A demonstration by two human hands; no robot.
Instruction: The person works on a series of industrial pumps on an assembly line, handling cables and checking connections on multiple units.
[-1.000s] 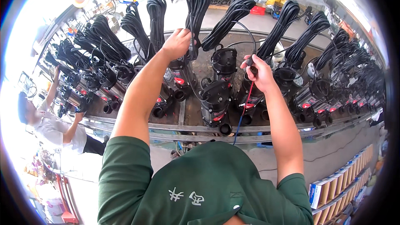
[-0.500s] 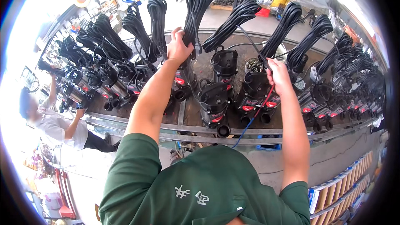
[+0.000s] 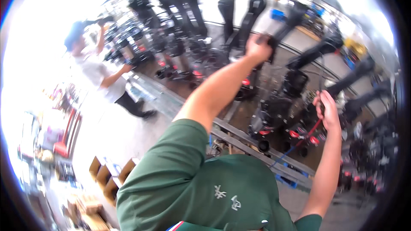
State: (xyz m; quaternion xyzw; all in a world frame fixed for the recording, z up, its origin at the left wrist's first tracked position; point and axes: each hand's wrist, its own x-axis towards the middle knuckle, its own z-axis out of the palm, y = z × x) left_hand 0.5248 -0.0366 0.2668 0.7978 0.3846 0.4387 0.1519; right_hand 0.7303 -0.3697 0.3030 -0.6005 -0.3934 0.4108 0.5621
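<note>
Black pumps with bundled black cables stand in rows on a metal workbench. My left hand (image 3: pixel 258 50) is stretched to the far middle, closed around the lower part of a black cable bundle (image 3: pixel 292 22); blur softens its fingers. At the right, my right hand (image 3: pixel 327 108) is closed on a red and blue lead (image 3: pixel 314 127), which runs down past the bench's near edge. A thin black cable rises from that hand; their joint is hidden in it. A black pump (image 3: pixel 270 114) stands between my arms, with another pump (image 3: pixel 295 82) behind it.
A person in a white shirt (image 3: pixel 95 69) stands at the left, hands among the pumps. The bench's metal rail (image 3: pixel 246 134) runs in front of me. Open brown cartons (image 3: pixel 105 177) lie on the floor at lower left. More pumps (image 3: pixel 364 158) crowd the right end.
My view has swung left, so the bench now slants and everything is blurred. Both hands appear further right in the picture, with the lead still in my right hand.
</note>
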